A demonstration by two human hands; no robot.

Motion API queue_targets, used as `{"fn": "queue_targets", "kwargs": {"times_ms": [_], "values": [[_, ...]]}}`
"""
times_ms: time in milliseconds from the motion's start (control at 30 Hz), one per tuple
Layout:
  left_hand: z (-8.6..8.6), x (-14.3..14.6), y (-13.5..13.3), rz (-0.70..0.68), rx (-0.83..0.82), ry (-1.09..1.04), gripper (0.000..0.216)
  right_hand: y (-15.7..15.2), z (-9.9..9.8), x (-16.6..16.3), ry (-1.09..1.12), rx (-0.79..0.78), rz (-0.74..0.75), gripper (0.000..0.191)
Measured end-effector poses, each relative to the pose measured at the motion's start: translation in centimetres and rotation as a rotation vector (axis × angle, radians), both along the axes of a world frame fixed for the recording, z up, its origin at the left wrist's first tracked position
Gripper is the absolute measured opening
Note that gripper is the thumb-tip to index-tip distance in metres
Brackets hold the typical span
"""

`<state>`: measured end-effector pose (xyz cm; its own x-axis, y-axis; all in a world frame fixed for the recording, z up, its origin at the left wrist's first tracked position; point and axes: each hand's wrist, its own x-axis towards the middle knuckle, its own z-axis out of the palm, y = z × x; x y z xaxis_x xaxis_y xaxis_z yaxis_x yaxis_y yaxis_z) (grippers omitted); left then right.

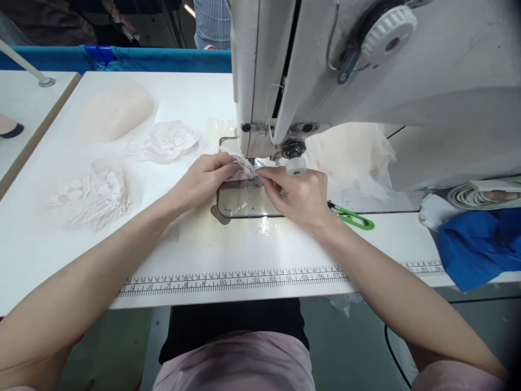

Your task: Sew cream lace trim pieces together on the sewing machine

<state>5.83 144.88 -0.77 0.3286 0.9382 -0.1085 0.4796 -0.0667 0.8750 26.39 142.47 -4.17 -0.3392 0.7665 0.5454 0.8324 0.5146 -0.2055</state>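
A piece of white lace (244, 169) lies at the needle area of a large sewing machine (264, 81). My left hand (211, 172) comes in from the left, its thumb and fingers closed on the lace. On the other side my right hand (299, 193) pinches the lace edge close to the presser foot, partly behind a white round knob (296, 166). The needle itself is hard to make out. Under both hands sits the metal machine plate (248, 203).
White lace pieces (173, 140) and a lace pile (101, 193) lie left, near pale sheer fabric (118, 108). Right are more sheer fabric (350, 157), green thread snips (352, 216) and blue cloth (480, 244). A printed ruler (240, 279) runs along the front edge. People are beyond the table.
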Motion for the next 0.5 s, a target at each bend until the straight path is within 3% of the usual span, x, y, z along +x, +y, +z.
{"fn": "queue_targets", "kwargs": {"times_ms": [500], "values": [[-0.01,-0.07,-0.03,-0.017,-0.014,-0.045,0.025,-0.47,0.21,-0.66,0.124,-0.211,0.039,0.029]]}}
